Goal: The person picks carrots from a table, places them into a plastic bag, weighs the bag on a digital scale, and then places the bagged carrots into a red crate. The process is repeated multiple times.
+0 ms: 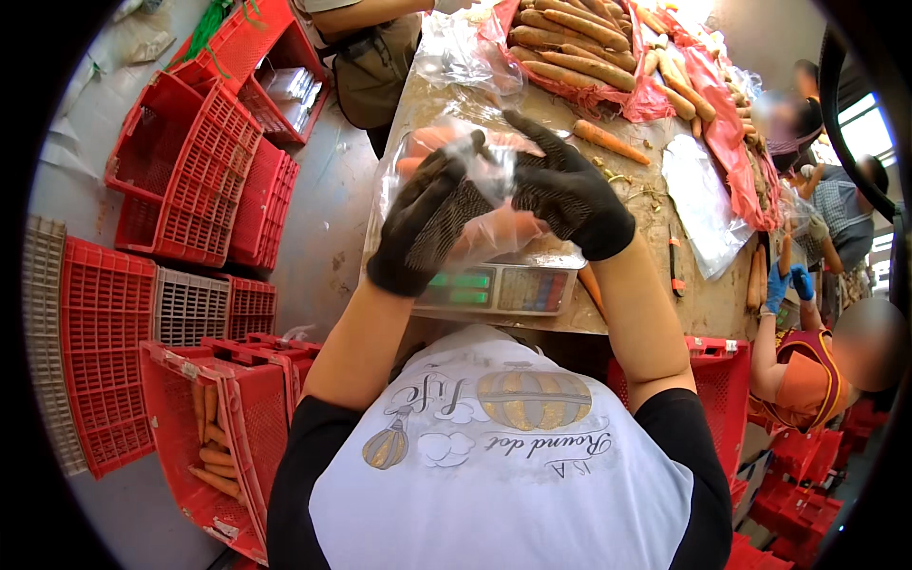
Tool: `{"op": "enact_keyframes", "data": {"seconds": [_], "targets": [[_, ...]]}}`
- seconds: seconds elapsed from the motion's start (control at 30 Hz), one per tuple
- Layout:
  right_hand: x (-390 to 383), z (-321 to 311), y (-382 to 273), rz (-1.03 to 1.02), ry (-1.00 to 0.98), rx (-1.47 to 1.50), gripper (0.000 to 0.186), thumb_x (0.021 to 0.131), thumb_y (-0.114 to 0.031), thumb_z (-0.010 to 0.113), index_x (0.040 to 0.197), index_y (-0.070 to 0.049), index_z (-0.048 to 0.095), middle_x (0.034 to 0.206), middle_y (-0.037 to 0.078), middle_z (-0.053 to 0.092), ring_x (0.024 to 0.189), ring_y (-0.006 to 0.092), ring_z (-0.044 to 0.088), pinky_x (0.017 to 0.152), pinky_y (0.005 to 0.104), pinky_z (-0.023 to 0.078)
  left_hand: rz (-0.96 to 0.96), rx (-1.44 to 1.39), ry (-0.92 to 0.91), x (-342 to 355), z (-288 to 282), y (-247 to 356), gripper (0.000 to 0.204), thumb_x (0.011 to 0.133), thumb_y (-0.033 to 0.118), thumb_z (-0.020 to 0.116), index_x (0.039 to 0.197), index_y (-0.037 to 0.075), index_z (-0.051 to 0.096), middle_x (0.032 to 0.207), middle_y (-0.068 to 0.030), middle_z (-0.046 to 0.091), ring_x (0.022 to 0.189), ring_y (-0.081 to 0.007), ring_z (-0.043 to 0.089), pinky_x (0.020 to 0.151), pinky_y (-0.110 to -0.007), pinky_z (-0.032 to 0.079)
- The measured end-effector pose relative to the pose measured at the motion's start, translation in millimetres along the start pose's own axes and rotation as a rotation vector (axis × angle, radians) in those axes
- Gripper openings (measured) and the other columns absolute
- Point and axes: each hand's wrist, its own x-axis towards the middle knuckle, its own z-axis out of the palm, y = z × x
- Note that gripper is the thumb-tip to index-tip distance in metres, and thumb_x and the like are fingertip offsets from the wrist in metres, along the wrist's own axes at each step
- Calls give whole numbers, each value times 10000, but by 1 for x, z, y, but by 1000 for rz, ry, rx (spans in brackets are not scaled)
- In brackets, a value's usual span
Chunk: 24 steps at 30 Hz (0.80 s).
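In black gloves, my left hand (418, 223) and my right hand (570, 199) grip a thin clear plastic bag (489, 171) above a digital scale (451, 294). The left fingers curl around the bag at its left side; on the right, the thumb touches it while the index finger stretches upward. Orange carrots (489, 233) show through plastic on the scale, partly hidden beneath my hands; whether they are inside the held bag I cannot tell. A loose carrot (613, 142) lies to the right of my hands.
Carrots (579, 47) are heaped on red plastic across the worktable (632, 299). White bags (703, 199) and a slim black tool (675, 261) lie right. Red crates (185, 180) line the left; one (176, 446) holds carrots. Co-workers (798, 380) stand right, another person (366, 57) at top.
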Motion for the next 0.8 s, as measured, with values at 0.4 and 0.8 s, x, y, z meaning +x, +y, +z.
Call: {"op": "enact_keyframes", "data": {"seconds": [0.4,0.8], "targets": [[34,-78,50,-296,65,-731,285,851,-44,563,1124,32,529,911,86,623,792,123,586,733,208,486,502,1273,-259,-13,-12,-23,202,764,35,612,960,-12,610,960,-180,602,856,-289,605,729,-392,498],[80,-86,85,-133,529,-799,513,762,-323,697,1091,49,571,1068,173,614,966,187,576,859,273,445,185,1101,-421,-55,17,23,224,649,11,567,870,52,555,885,-105,566,808,-304,528,686,-385,453]]}}
